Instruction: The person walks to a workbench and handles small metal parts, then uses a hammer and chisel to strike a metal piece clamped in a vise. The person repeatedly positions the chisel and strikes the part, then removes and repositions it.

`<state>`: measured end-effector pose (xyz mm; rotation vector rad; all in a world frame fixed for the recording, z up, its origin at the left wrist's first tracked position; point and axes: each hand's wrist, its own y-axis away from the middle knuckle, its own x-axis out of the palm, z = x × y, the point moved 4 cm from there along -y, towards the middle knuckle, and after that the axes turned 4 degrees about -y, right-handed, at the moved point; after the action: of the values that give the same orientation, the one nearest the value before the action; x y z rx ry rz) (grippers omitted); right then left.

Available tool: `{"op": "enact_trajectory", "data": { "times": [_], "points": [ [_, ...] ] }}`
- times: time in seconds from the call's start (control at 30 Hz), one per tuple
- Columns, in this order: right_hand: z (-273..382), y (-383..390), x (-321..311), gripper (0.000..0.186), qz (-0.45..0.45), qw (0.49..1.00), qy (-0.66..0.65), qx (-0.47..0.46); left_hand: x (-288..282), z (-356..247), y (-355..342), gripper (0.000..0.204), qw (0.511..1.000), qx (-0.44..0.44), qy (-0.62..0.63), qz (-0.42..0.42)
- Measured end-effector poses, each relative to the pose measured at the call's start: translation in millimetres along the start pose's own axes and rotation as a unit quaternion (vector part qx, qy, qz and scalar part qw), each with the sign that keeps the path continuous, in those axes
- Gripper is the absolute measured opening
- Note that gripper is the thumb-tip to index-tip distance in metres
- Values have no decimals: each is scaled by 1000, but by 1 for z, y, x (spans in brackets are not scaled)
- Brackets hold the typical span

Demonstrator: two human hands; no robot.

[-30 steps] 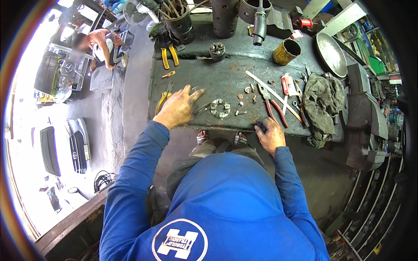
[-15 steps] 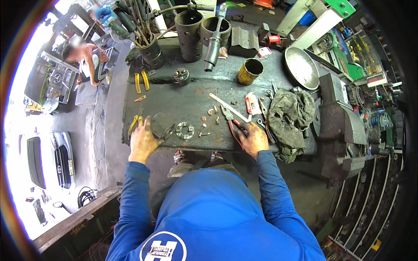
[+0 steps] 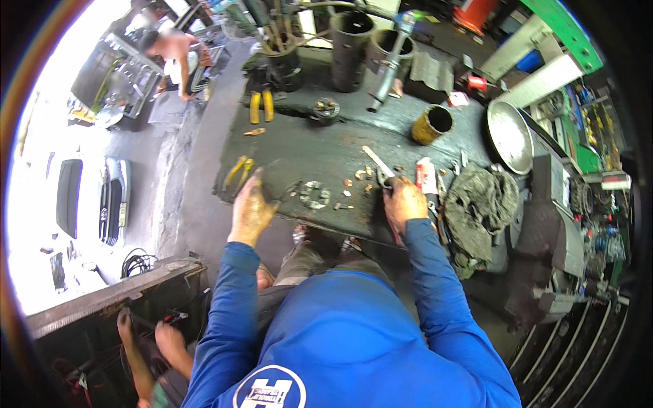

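My left hand [image 3: 252, 212] is open at the bench's near edge, thumb and fingers apart. Beyond its fingertips lie yellow-handled pliers [image 3: 238, 170]; a small dark metal piece [image 3: 294, 188] lies to the right of its thumb. Near the middle sits a notched metal ring [image 3: 315, 196], with several small copper-coloured pieces [image 3: 349, 183] beside it. My right hand [image 3: 407, 202] is closed around red-handled pliers [image 3: 395, 232], whose handles show below the palm; the fingers hide most of the tool. A flat pale metal strip [image 3: 375, 159] lies just past these fingers.
A grey rag [image 3: 481, 200] lies right of a red-and-white packet [image 3: 426, 177]. Farther back stand a yellowish cup [image 3: 430, 126], a round metal pan [image 3: 510, 137], dark cylinders [image 3: 350, 58] and more yellow-handled pliers [image 3: 262, 107]. Another person's hands [image 3: 171, 345] are at lower left.
My view has swung, so the bench sits farther right. My right hand has closed over the red-handled pliers and covers their jaws. Another person's arms have come into view at lower left.
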<state>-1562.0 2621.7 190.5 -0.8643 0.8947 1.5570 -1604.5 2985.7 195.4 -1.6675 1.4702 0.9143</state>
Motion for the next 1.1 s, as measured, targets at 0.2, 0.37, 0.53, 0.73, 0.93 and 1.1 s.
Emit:
{"op": "enact_trajectory", "data": {
  "times": [0.2,0.37,0.53,0.73,0.93,1.1],
  "points": [
    [45,7,13,23,35,997,1,-65,-3,6,-5,88,999,12,-31,20],
    [32,25,11,30,19,1000,1,13,-9,5,-16,88,998,34,6,57],
    [-19,44,-17,30,-44,984,29,171,-12,8,-15,92,996,35,41,75],
    [-86,28,-57,29,-146,969,102,172,5,28,-7,84,998,23,62,20],
    [-128,-43,-56,36,-24,968,150,202,8,36,-9,84,997,56,28,35],
    [-96,-38,-74,22,-69,969,103,212,-9,26,-5,81,997,77,13,27]
  ]
}}
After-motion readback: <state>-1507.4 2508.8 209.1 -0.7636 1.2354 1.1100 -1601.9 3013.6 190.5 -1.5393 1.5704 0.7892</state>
